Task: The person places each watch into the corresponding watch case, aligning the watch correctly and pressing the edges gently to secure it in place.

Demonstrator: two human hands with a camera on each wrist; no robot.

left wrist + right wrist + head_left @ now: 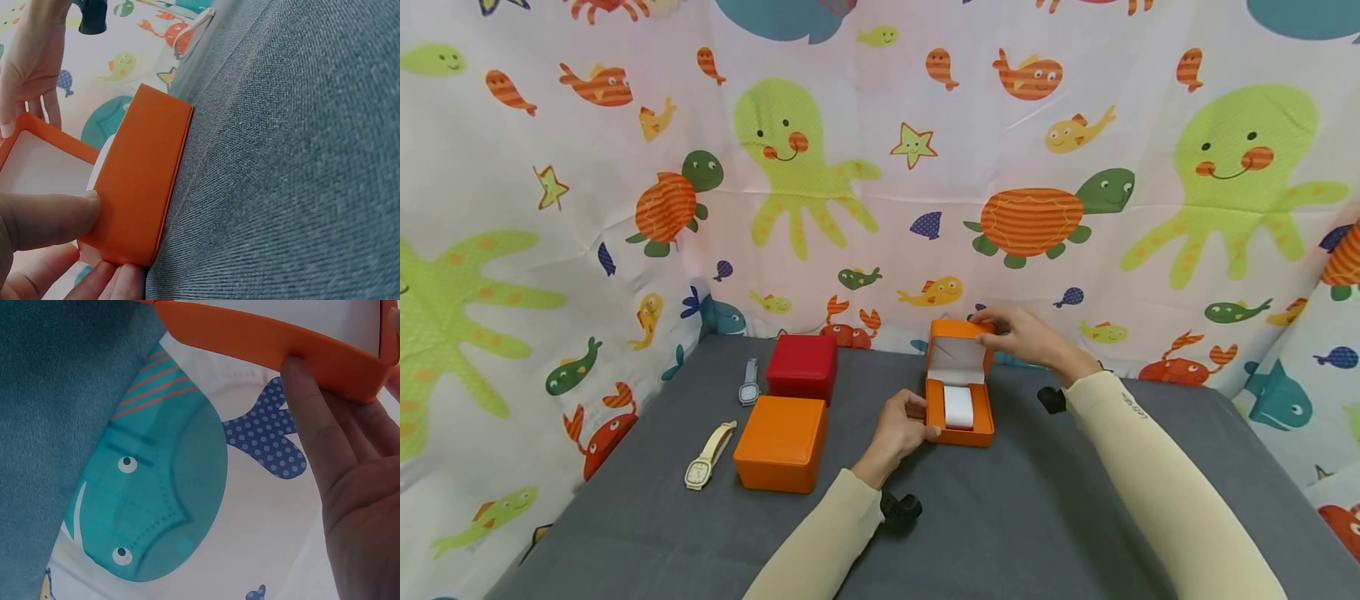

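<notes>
An orange watch box stands with its lid raised, and a white cushion sits inside its base. My left hand grips the base at its left front corner; in the left wrist view the thumb presses the front wall, with fingers around the lower side. Up at the lid's top right corner, my right hand pinches the lid. From the right wrist, its fingers lie against the outer side of the lid, whose pale lining shows.
Left of the watch box are a closed orange box and a red box behind it. Further left lie a watch with a cream strap and a silvery watch. A sea-animal curtain hangs along the grey table's back.
</notes>
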